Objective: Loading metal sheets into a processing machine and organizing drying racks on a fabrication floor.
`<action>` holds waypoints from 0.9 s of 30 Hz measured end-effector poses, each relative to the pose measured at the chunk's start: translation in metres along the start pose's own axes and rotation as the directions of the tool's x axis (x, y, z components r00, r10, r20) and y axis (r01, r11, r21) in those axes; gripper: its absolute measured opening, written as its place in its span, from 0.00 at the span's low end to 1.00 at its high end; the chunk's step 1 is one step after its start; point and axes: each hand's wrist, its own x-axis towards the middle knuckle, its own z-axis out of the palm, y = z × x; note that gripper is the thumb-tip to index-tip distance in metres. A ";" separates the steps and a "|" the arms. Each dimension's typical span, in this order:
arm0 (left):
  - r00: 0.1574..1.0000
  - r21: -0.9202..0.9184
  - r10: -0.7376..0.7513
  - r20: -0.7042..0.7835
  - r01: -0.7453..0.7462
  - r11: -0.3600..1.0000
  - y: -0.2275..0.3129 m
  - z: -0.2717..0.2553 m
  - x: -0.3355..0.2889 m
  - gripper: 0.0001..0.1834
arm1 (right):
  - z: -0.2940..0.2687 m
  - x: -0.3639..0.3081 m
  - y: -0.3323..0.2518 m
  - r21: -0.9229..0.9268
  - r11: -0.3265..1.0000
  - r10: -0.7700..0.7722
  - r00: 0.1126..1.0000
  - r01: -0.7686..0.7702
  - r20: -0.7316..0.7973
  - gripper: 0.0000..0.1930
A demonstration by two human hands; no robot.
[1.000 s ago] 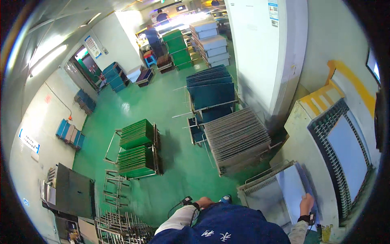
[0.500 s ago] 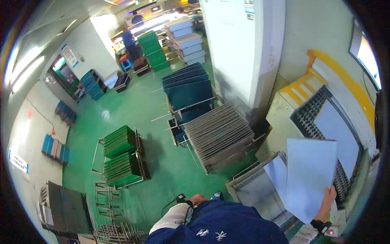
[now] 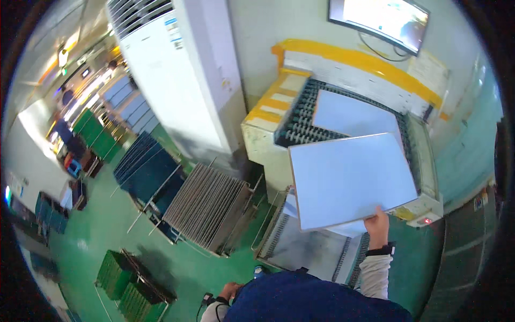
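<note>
Before the roller conveyor (image 3: 301,122), the right hand (image 3: 377,227) grips a white panel (image 3: 351,180) since turned sideways; state of left hand (image 3: 229,290) unclear.

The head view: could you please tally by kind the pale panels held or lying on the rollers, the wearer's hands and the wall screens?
Held panel: 1
Resting panel on rollers: 1
Left hand and right hand: 2
Wall screen: 1
Total: 5

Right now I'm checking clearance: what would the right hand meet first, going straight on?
Past the panel in the right hand, probably the second panel lying on the dark rollers; the held panel hides what's between, so depth is unclear.
</note>
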 end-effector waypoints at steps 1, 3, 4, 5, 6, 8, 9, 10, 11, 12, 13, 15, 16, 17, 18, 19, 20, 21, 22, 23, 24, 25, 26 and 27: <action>0.989 0.113 -0.118 0.094 0.107 0.988 0.000 -0.002 0.001 0.28 | -0.002 0.003 0.003 0.013 1.000 -0.022 1.000 0.022 -0.012 0.07; 0.955 0.252 -0.239 0.174 0.191 0.948 0.009 -0.007 0.006 0.28 | -0.002 0.008 0.007 0.131 0.991 -0.015 1.000 0.016 -0.007 0.05; 0.919 0.090 -0.378 0.116 0.369 0.925 0.032 -0.008 0.007 0.28 | 0.018 -0.002 0.009 0.122 0.992 -0.021 0.995 0.032 -0.094 0.02; 0.858 -0.073 -0.506 0.092 0.513 0.855 0.075 -0.016 0.011 0.28 | 0.011 -0.004 0.005 0.130 0.989 -0.050 0.992 0.065 -0.118 0.02; 0.825 -0.096 -0.547 0.139 0.561 0.822 0.128 -0.036 0.007 0.28 | 0.003 -0.001 0.005 0.183 0.982 -0.023 0.996 0.038 -0.085 0.01; 0.890 -0.059 -0.446 0.096 0.453 0.890 0.103 -0.032 0.000 0.27 | -0.003 0.013 0.020 0.247 0.969 0.020 0.999 -0.013 -0.027 0.00; 0.940 -0.025 -0.333 0.076 0.335 0.942 0.096 -0.029 -0.002 0.25 | -0.014 0.023 0.028 0.252 0.965 0.050 0.996 -0.069 0.078 0.02; 0.940 -0.015 -0.331 0.078 0.333 0.943 0.091 -0.028 -0.003 0.25 | -0.012 0.024 0.031 0.250 0.960 0.081 0.980 -0.126 0.182 0.03; 0.952 0.102 -0.283 0.120 0.272 0.957 0.086 -0.028 -0.003 0.24 | -0.012 0.023 0.032 0.259 0.959 0.072 0.982 -0.117 0.176 0.03; 0.956 0.213 -0.245 0.163 0.209 0.955 0.079 -0.027 -0.007 0.23 | 0.015 0.013 0.034 0.210 0.965 0.155 0.988 -0.156 0.021 0.03; 0.955 0.226 -0.238 0.176 0.196 0.954 0.071 -0.026 -0.004 0.23 | 0.028 0.007 0.030 0.169 0.968 0.212 0.967 -0.188 -0.143 0.04; 0.969 0.216 -0.088 0.230 0.037 0.976 0.046 -0.023 0.005 0.22 | 0.024 0.008 0.026 0.168 0.972 0.184 0.978 -0.165 -0.103 0.04; 0.967 0.206 -0.014 0.254 -0.040 0.978 0.028 -0.019 0.009 0.22 | 0.022 0.008 0.025 0.157 0.974 0.171 0.984 -0.161 -0.053 0.05; 0.960 0.194 0.055 0.274 -0.112 0.975 0.006 -0.016 0.011 0.22 | 0.023 0.009 0.022 0.167 0.974 0.165 0.985 -0.154 -0.057 0.05; 0.951 0.183 0.118 0.284 -0.174 0.968 -0.019 -0.011 0.007 0.21 | 0.027 0.010 0.023 0.122 0.977 0.185 0.981 -0.177 -0.062 0.06; 0.974 0.227 -0.043 0.223 -0.009 0.974 -0.068 -0.002 -0.012 0.21 | 0.043 0.015 0.038 0.081 0.965 0.255 0.966 -0.251 -0.033 0.07; 0.964 0.251 -0.168 0.208 0.113 0.961 -0.073 0.006 -0.005 0.21 | 0.044 0.018 0.041 0.082 0.963 0.259 0.965 -0.255 -0.034 0.07; 0.938 0.277 -0.288 0.192 0.230 0.933 -0.076 0.009 -0.003 0.21 | 0.047 0.019 0.042 0.066 0.959 0.280 0.959 -0.276 -0.049 0.08; 0.961 0.239 -0.224 0.164 0.182 0.954 -0.075 0.012 -0.004 0.21 | 0.047 0.020 0.043 0.054 0.955 0.296 0.953 -0.293 -0.066 0.09; 0.977 0.207 -0.151 0.150 0.118 0.971 -0.066 0.010 -0.005 0.21 | 0.041 0.021 0.038 0.063 0.958 0.283 0.956 -0.278 -0.080 0.09; 0.982 0.174 -0.044 0.186 0.011 0.985 -0.009 0.001 0.015 0.21 | 0.022 0.019 0.020 0.048 0.975 0.223 0.967 -0.219 -0.121 0.09; 0.984 0.185 -0.056 0.172 0.023 0.982 -0.007 0.002 0.009 0.21 | 0.027 0.020 0.023 0.037 0.971 0.238 0.966 -0.236 -0.103 0.09; 0.970 0.298 -0.129 0.208 0.063 0.953 -0.006 0.002 0.007 0.21 | 0.032 0.022 0.024 0.047 0.968 0.252 0.963 -0.248 -0.093 0.09; 0.950 0.403 -0.203 0.238 0.094 0.910 -0.004 0.004 0.007 0.21 | 0.036 0.023 0.025 0.037 0.968 0.250 0.963 -0.247 -0.103 0.10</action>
